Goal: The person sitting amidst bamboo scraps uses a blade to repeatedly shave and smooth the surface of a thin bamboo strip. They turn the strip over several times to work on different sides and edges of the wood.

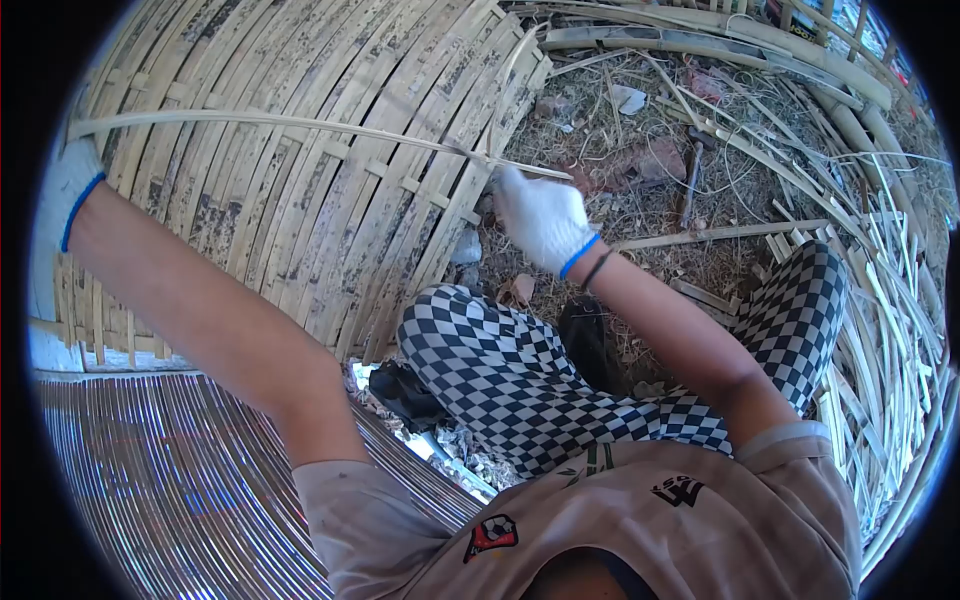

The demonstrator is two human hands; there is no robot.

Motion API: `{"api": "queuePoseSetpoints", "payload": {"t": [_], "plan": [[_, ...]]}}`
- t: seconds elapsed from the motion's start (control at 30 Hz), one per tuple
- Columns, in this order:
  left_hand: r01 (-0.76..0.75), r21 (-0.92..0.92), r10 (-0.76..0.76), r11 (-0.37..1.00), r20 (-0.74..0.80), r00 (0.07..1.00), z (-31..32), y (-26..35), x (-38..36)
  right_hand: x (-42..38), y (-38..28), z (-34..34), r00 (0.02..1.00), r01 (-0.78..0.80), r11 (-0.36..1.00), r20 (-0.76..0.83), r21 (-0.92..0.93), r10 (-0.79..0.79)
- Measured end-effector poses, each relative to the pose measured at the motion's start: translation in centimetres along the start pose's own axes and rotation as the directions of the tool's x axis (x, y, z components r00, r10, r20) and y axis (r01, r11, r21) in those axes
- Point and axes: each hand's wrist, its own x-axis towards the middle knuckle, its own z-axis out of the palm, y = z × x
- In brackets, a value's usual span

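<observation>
A long, pale bamboo strip [270, 118] stretches across a woven bamboo panel [290, 215]. At the far left, my left hand [68, 195], in a white glove with a blue cuff, is closed at the strip's end; its fingers are partly out of sight. My right hand [545, 218], gloved the same way, is closed near the strip's other end, beside the panel's right edge. Its fingertips are blurred where they meet the strip. A dark blurred streak lies just up and left of them, too smeared to name.
Dry litter and broken brick [645, 165] cover the ground beyond my right hand. A hammer-like tool [692, 180] lies there. Bamboo poles [720, 45] run along the back, and loose split strips [890, 340] pile up at right. A slatted surface [190, 480] is at lower left.
</observation>
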Motion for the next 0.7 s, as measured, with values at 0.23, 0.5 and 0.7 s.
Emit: {"api": "queuePoseSetpoints", "payload": {"t": [0.23,0.5,0.7], "plan": [[0.017,-0.192,0.007,0.981,0.124,0.992,2.7,0.5,-0.1,0.8,1.7,0.2,0.997,-0.073,0.996,-0.024,-0.057,0.072],[0.090,-0.313,-0.022,0.946,0.215,0.976,2.3,-0.2,0.8,-1.0,10.7,8.1,0.937,-0.328,0.939,0.089,-0.103,0.337],[0.128,-0.329,-0.088,0.936,0.134,0.987,2.2,-1.1,1.1,-1.9,7.5,5.5,0.975,-0.212,0.977,-0.066,0.025,0.214]]}}
